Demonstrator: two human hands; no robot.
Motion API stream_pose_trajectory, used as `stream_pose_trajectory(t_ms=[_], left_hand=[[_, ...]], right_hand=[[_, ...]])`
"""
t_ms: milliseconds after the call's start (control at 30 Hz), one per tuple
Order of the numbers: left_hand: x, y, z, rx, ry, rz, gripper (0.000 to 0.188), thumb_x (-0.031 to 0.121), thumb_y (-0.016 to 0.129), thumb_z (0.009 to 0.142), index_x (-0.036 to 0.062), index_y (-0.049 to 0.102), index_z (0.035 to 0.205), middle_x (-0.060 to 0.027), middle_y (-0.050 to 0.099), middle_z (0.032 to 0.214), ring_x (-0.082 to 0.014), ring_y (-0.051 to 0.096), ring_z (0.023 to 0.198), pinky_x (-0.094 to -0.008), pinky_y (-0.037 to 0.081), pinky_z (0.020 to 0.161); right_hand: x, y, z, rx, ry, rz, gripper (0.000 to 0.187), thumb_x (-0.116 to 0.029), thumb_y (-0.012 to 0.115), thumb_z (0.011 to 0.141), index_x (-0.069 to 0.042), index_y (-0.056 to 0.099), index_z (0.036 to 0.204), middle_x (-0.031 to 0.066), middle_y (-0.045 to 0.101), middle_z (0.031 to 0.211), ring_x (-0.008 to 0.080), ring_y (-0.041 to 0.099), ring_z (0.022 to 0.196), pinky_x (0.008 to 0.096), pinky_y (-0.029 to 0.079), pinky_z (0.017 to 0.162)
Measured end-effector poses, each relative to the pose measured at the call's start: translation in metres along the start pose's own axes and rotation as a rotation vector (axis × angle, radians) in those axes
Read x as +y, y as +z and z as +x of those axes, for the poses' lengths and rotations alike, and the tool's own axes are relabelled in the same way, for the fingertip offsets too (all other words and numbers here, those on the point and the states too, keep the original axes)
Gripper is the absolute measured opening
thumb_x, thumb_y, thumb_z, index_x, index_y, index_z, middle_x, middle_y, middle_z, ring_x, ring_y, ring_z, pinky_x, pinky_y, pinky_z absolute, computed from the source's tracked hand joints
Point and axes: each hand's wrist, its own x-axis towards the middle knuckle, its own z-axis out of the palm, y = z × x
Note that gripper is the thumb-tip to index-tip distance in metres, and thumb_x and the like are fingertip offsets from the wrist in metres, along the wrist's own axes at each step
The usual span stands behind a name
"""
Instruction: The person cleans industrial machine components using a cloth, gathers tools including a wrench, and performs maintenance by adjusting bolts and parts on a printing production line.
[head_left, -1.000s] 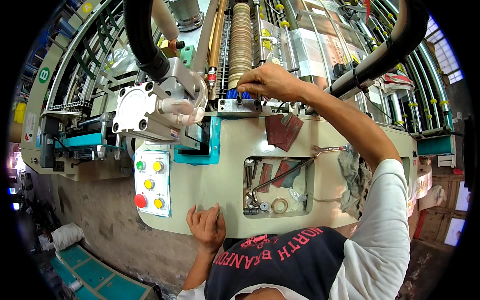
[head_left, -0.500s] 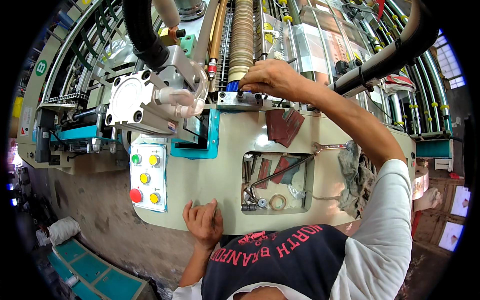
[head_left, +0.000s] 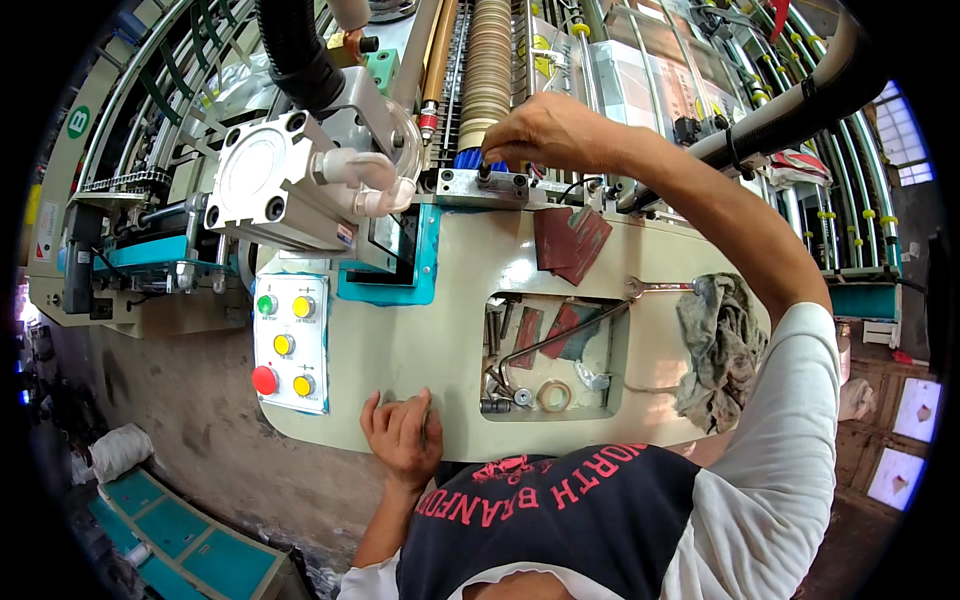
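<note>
Button panel [head_left: 288, 342] at 9 o'clock of recessed tray [head_left: 556, 352]; wrench [head_left: 660, 288] and rag [head_left: 722, 340] at its 3; metal block [head_left: 482, 185] at 12.

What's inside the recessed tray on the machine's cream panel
The recessed tray holds bolts, a bent metal rod, red-brown sheets, a washer ring and small fittings. Whatever lies under the sheets is covered.

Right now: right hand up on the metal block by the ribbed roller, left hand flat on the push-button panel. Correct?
Not quite. In the head view the left hand rests flat on the cream machine cover's lower edge, beside and below the push-button panel, not on it. The right hand is on the metal block by the ribbed roller.
</note>
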Motion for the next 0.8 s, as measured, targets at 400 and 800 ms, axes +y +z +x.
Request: stream_pose_trajectory(t_ms=[400, 800], left_hand=[[0.001, -0.004, 0.001, -0.022, 0.003, -0.02, 0.034, 0.0, 0.064, 0.082, 0.0033, 0.061, 0.116, -0.0044, 0.068, 0.089, -0.0217, 0.06, 0.077, -0.0458, 0.036, 0.103], [0.001, 0.0, 0.002, -0.017, 0.035, -0.042, 0.034, 0.007, 0.066, 0.08, 0.0055, 0.063, 0.114, -0.0033, 0.066, 0.088, -0.0209, 0.058, 0.076, -0.0442, 0.037, 0.101]], right_hand=[[0.001, 0.002, -0.016, -0.05, 0.147, 0.029, 0.025, -0.027, 0.051, 0.098, -0.007, 0.064, 0.091, 0.0097, 0.066, 0.071, 0.0261, 0.064, 0.066, 0.0409, 0.049, 0.063], [-0.137, 0.086, 0.001, 0.778, 0.854, 1.979, 0.022, -0.027, 0.037, 0.102, -0.007, 0.044, 0.106, 0.0084, 0.058, 0.088, 0.013, 0.051, 0.065, 0.0274, 0.046, 0.059]])
